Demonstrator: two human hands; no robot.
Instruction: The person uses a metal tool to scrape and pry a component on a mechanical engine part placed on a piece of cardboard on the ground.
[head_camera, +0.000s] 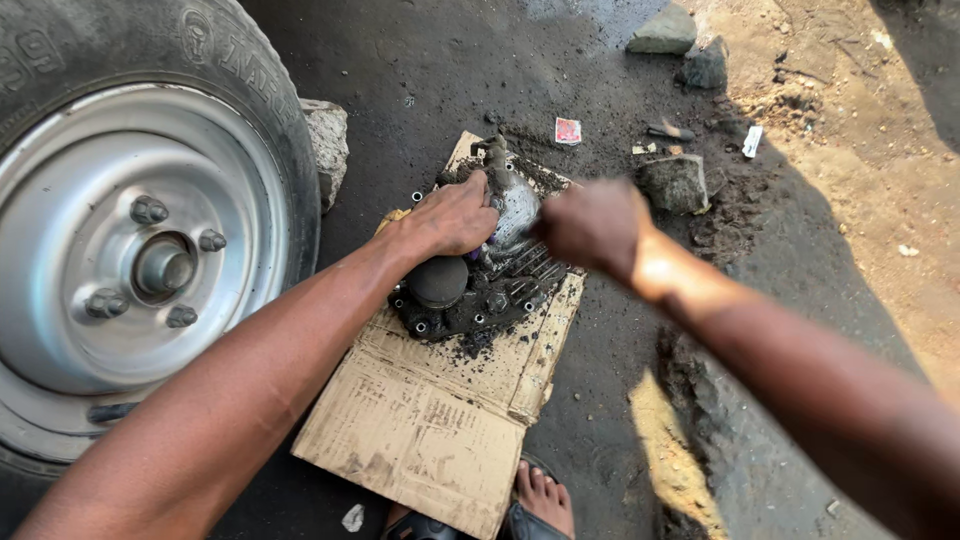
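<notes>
Left hand (455, 215) grip clamped on greasy engine part (480, 285) — right hand (590, 225) blurred, grip unclear, cardboard (430, 420) beneath

Single head-mounted view, looking steeply down and slightly forward from above the person's own forearms, which enter from the lower left and lower right edges. The camera sits close to the ground (620, 380): a flattened sheet of cardboard (430, 420) fills the centre, a vehicle wheel (140, 240) crops at the left edge, and sunlit dirt (880, 180) lies at upper right.
</notes>
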